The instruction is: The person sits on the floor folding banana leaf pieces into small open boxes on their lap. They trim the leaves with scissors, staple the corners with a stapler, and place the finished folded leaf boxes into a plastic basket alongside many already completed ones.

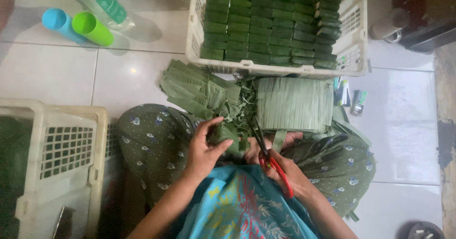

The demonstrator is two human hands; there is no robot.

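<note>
Folded green leaf parcel (227, 135) sits in the person's lap, just in front of the belly, pinched in the left hand (205, 146). That hand wraps it from the left side, thumb on the near face and fingers curled over the top, so it is grasping the parcel firmly. The parcel's loose end points to the person's right, toward the other hand.

Immediately to the right of the parcel, the right hand (280, 165) grips a pair of red-handled scissors (268, 156), its fingers through the loops. The dark blades run up and slightly left from the handles, away from the body, and their tips lie beside the parcel's right edge. Whether the blades touch the leaf cannot be told. So the long axis of the scissors stands roughly across the parcel's trailing end, and the right hand is the nearer one to that end, while the left holds the body of it.

Beyond the hands, on the white tiled floor (57, 73), lies a flat stack of pleated green leaf sheets (294, 103) and a heap of loose leaf strips (199, 89). Farther out stands a white plastic crate (354, 44) packed with rows of finished green leaf parcels (270, 23).
</note>
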